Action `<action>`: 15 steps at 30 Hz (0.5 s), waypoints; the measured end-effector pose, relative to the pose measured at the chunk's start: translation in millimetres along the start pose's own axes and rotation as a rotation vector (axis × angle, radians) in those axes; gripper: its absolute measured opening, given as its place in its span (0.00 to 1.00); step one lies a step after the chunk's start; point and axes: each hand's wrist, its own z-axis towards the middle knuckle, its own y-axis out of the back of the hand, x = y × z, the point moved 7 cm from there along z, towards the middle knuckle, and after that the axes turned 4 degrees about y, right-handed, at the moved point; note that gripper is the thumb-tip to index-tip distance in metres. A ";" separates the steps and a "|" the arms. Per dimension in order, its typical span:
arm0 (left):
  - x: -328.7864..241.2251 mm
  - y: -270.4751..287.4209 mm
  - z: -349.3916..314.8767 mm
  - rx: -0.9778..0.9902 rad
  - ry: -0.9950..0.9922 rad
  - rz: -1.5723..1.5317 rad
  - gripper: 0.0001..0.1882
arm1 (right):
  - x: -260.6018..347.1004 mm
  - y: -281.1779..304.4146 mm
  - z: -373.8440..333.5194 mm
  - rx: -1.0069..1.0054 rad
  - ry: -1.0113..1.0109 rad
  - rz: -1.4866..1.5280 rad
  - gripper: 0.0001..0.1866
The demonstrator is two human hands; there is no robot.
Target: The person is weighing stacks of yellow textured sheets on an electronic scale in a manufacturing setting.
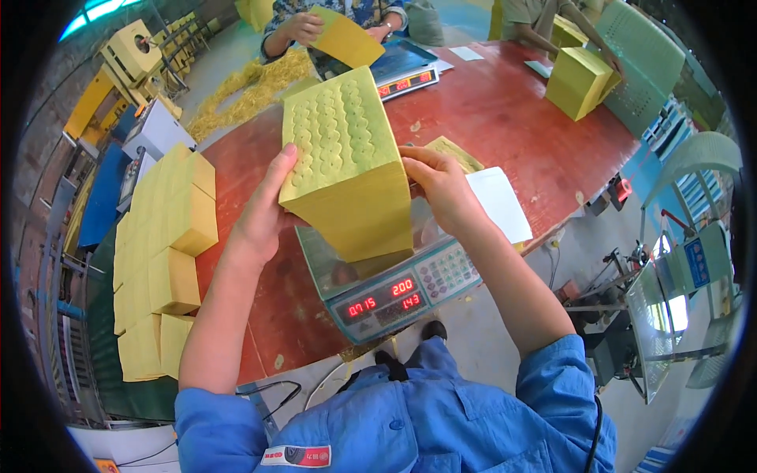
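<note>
2 bare hands hold 1 thick yellow paper stack (341, 169), tilted above the near scale (449, 272); whether its lower edge touches the pan cannot be told. The left hand (262, 201) is partly open around the left side, thumb on the upper edge. The right hand (441, 181) is nearly closed, thumb and forefinger gripping the right edge. Rows of round, scalloped marks cover the top sheet.

The near scale, with 3 lit red readouts, sits at the near edge of the red worktop (505, 110). Just right of it lies 1 white sheet (501, 206), by the right forearm. To the left, yellow blocks (158, 268) stand packed together, too closely to count surely. Across the worktop are 2 co-workers: 1 holds yellow paper (347, 38) near the far scale (410, 81), and 1 reaches to 1 yellow block (577, 85).
</note>
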 end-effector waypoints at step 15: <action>123.9 -16.6 32.1 -0.215 -0.160 -0.682 0.29 | -29.1 -24.4 -5.4 0.002 0.207 0.029 0.35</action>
